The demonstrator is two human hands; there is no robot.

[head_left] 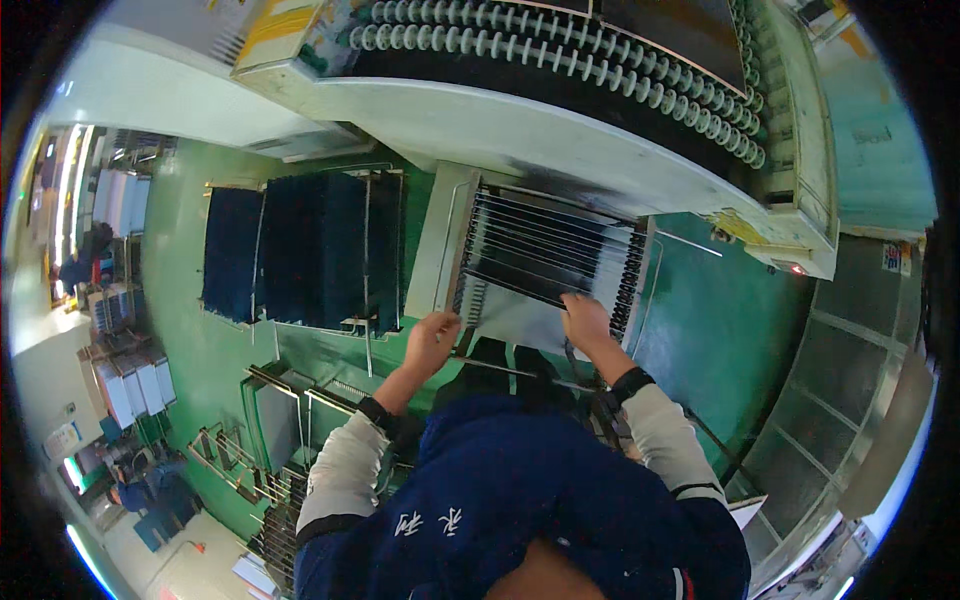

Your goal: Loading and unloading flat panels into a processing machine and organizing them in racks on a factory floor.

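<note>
A metal rack (646,285) with toothed side rails stands in front of me, holding several thin dark panels upright in a row. At the near end of the row, my right hand (586,325) pinches the right end of a dark panel (515,287), whose top edge runs slantwise across the rack. My left hand (432,340) is beside the rack's near left corner, close to the toothed left rail (468,300). Its fingers are curled together, and whether anything is between them is hidden. Between my hands shows the rack's pale base (518,318).
Beyond the rack runs a pale machine with rows of white roller wheels (520,48). Left of it stands a rack of dark blue sheets (310,250). More metal racks (270,420) stand at lower left on the green floor (170,230). Grey framed panels (850,350) are at right.
</note>
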